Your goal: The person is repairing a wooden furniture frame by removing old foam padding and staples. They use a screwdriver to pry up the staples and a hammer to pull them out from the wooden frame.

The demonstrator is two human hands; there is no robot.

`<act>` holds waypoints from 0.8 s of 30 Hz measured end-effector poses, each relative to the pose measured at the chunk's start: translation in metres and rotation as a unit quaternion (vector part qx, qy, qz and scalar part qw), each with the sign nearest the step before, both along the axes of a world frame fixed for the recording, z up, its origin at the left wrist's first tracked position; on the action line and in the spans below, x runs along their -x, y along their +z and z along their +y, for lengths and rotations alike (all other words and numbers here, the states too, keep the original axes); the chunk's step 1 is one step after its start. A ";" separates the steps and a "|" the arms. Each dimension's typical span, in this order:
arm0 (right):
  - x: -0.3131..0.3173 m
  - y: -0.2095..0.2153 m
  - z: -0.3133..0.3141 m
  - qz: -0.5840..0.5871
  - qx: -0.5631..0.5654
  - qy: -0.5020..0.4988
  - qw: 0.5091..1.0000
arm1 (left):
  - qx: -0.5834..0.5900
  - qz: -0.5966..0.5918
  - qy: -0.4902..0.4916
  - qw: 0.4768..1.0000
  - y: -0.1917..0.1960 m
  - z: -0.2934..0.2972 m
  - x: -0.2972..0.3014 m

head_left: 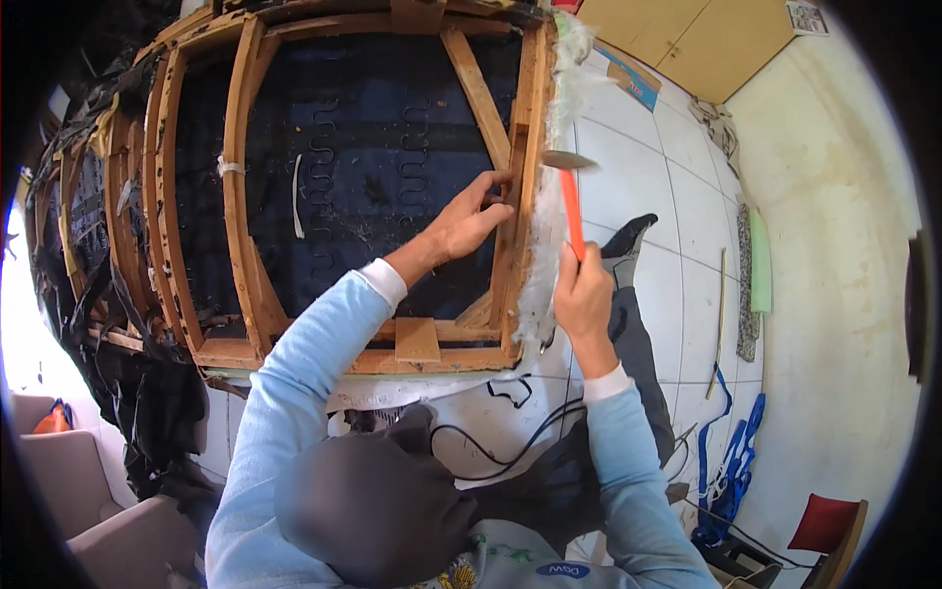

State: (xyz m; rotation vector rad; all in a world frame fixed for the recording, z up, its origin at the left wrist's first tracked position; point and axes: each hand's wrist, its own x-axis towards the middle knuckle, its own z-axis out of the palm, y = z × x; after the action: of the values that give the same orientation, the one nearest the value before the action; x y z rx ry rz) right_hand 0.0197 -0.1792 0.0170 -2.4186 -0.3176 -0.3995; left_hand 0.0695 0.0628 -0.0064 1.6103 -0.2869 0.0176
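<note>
A hammer [572,206] with an orange handle and a metal head is upright in my right hand [584,294], whose fingers are wrapped round the handle. Its head is beside the right side rail [532,196] of a bare wooden furniture frame. Inside that rail lies a wooden slat [506,255]. My left hand [469,218] reaches over the frame with bent fingers, thumb and fingertips pressed on the slat. Whether a nail is between them is too small to tell. Dark fabric [378,216] with wavy springs shows under the frame's opening.
White stuffing [542,255] hangs along the frame's right edge. Torn black cloth [137,412] covers its left end. Black cable [491,461] and blue straps [736,471] lie on the tiled floor. A red-backed chair [827,523] stands lower right, grey seats [74,471] lower left.
</note>
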 end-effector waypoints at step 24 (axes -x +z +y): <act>-0.056 0.069 0.010 -0.189 -0.067 0.077 0.977 | 0.042 0.008 0.160 0.986 0.079 -0.020 -0.099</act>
State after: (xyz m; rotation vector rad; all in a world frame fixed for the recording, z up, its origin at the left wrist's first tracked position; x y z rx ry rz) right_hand 0.0755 -0.1695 0.0857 -2.1605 -0.6188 -0.7852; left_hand 0.1684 0.0426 0.0724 1.5572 -0.0133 0.2601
